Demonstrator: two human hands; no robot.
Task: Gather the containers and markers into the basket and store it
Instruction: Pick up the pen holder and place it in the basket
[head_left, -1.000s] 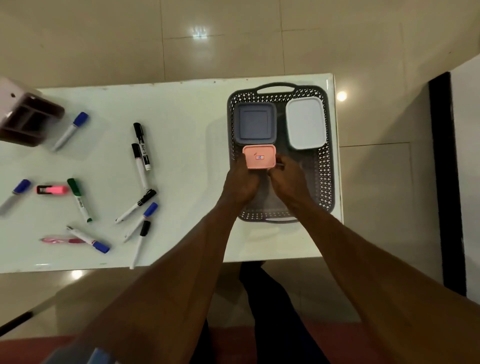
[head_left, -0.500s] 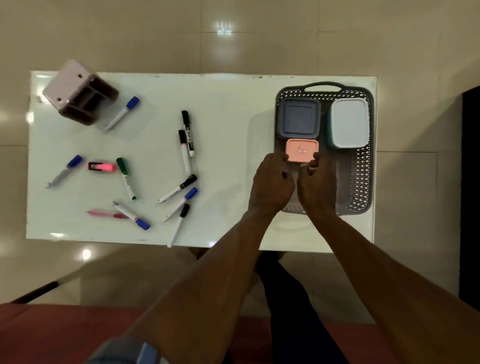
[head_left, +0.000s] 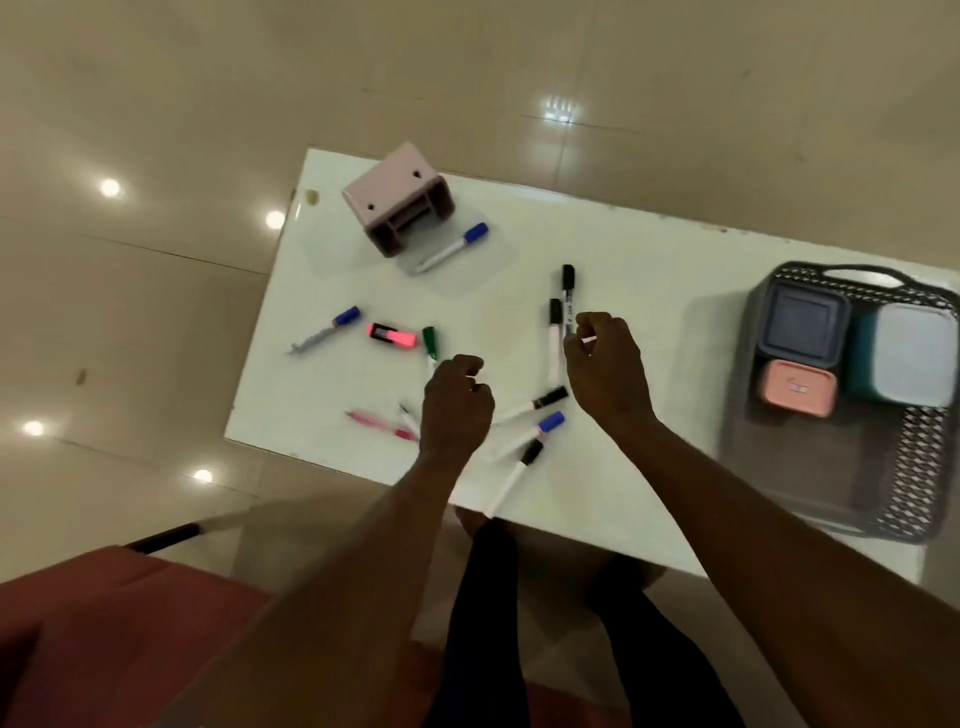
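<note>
So 3 containers (head_left: 800, 387) sit in basket (head_left: 919, 467), markers (head_left: 524, 410) all on table (head_left: 649, 291); left hand (head_left: 454, 410) & right hand (head_left: 605, 371) loosely curled, grasping nothing.

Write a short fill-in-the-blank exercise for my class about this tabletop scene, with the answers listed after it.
1. The basket holds ____ lidded containers.
2. The smallest container in the basket is ____ in colour.
3. The markers, such as the green-capped marker, lie on the ____ and not in the basket.
4. Both hands, left and right, hover over the ____.

Answers: three; pink; table; markers
</note>
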